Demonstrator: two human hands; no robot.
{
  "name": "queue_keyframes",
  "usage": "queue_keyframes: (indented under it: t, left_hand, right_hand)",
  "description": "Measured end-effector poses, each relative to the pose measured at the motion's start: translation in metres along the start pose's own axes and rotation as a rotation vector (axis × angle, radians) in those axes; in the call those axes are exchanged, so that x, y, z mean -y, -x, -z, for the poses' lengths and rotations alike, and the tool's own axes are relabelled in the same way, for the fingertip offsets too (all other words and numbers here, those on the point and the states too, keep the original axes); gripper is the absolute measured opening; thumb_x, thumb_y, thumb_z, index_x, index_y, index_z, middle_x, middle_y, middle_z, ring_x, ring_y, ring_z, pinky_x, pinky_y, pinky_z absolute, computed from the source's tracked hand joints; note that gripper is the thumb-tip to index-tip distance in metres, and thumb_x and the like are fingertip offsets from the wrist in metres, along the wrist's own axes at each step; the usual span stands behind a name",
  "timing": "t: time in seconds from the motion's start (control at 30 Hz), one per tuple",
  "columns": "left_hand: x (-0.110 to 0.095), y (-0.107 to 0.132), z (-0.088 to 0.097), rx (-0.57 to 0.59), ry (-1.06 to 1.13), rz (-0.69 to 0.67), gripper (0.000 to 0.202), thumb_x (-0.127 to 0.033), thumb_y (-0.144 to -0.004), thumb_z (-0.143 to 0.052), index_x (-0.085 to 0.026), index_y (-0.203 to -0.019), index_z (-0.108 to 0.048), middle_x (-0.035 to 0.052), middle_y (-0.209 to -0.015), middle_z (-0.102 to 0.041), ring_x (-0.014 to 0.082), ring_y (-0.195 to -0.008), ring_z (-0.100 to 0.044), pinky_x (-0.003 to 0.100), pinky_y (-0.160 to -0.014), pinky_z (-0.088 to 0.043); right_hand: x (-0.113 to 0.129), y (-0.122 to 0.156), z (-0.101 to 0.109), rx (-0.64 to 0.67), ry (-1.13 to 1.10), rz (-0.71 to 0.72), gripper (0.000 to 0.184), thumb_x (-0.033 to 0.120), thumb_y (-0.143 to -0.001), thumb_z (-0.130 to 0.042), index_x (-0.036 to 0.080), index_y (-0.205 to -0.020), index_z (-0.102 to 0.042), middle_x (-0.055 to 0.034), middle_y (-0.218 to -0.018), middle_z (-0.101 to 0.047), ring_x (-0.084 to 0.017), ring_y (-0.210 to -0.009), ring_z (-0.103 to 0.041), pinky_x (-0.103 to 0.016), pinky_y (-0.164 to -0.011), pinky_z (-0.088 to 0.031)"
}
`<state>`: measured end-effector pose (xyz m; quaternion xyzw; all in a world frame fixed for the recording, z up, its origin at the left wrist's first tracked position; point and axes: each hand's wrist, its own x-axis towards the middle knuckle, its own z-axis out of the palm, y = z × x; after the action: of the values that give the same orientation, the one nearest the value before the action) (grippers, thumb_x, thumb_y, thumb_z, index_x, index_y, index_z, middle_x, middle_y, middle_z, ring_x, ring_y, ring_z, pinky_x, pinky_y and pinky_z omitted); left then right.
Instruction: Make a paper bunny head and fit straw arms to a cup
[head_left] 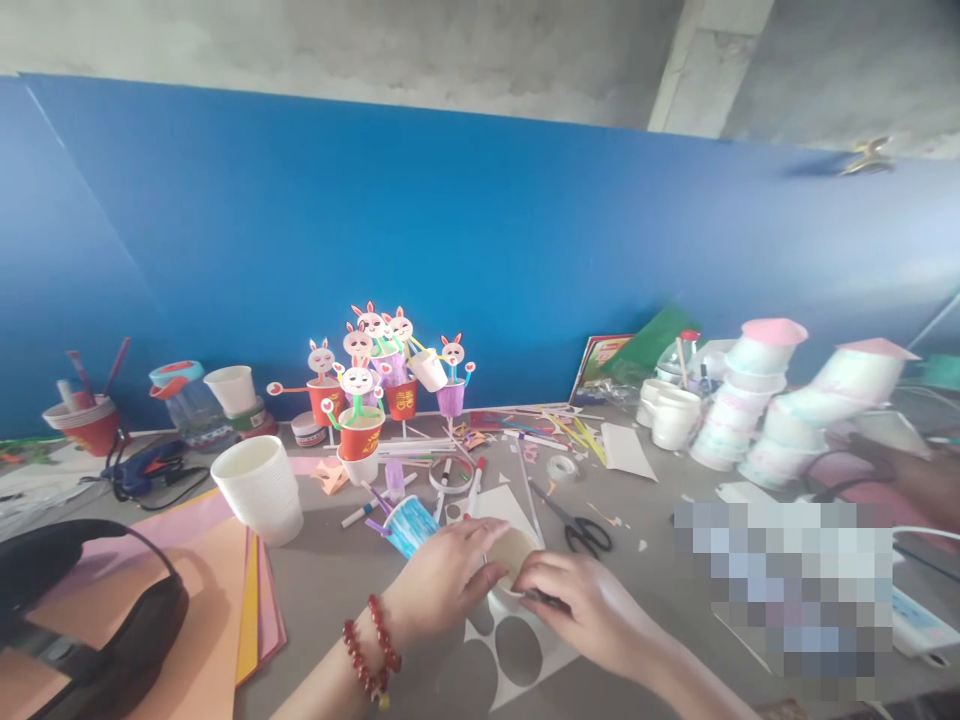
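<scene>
A white paper cup [513, 548] stands tilted between my hands, its open mouth facing up. My left hand [456, 572], with red bead bracelets at the wrist, is closed around the cup's left side, thumb at the rim. My right hand [581, 600] is at the cup's right edge, its fingers pinched round a slim dark object [546, 600] whose kind I cannot make out. Beneath lies a white sheet [553, 660] with round cut-outs. Close to my left hand, a blue-coloured paper cup [411, 527] with purple strips lies tipped over.
Black scissors [588, 536] and a tape roll [562, 467] lie beyond my right hand. Rabbit-faced cup figures [361, 435] stand at the back. Stacked cups [259, 490], coloured paper [214, 620] and headphones [142, 640] are left; cup towers [739, 420] and another person's arm [911, 485] are right.
</scene>
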<state>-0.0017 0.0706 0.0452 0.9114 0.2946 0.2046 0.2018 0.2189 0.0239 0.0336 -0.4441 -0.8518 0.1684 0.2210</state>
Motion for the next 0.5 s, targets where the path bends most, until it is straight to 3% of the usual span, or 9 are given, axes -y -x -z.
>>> queue_keyframes:
  t: [0.13, 0.3, 0.5]
  left_hand:
    - [0.0021, 0.0016, -0.0025, -0.013, -0.011, 0.0, 0.041, -0.022, -0.097, -0.055, -0.015, -0.137, -0.051, 0.0139, -0.137, -0.064, 0.0295, -0.127, -0.059, 0.046, -0.106, -0.049]
    - [0.0064, 0.001, -0.009, -0.015, -0.015, -0.035, 0.045, -0.018, -0.099, -0.048, -0.02, -0.144, -0.045, 0.0114, -0.151, -0.051, 0.0253, -0.138, -0.049, 0.047, -0.113, -0.043]
    - [0.0034, 0.0, -0.0057, -0.007, 0.018, -0.087, 0.039, -0.017, -0.099, -0.045, -0.02, -0.137, -0.055, 0.0109, -0.147, -0.056, 0.0227, -0.134, -0.054, 0.04, -0.11, -0.045]
  right_hand:
    - [-0.0005, 0.0012, 0.0004, -0.004, 0.0, 0.015, 0.018, 0.015, -0.094, -0.055, 0.023, -0.091, -0.07, -0.0038, -0.09, -0.074, -0.019, -0.078, -0.071, -0.024, -0.068, -0.048]
    - [-0.0007, 0.0023, -0.0006, -0.002, -0.013, -0.004, 0.017, 0.014, -0.093, -0.056, 0.023, -0.09, -0.07, -0.0031, -0.089, -0.074, -0.019, -0.078, -0.071, -0.025, -0.068, -0.048]
    - [0.0001, 0.0001, -0.0008, -0.021, -0.012, 0.019, 0.018, 0.013, -0.093, -0.055, 0.023, -0.092, -0.07, -0.0036, -0.089, -0.074, -0.019, -0.079, -0.071, -0.025, -0.068, -0.048]
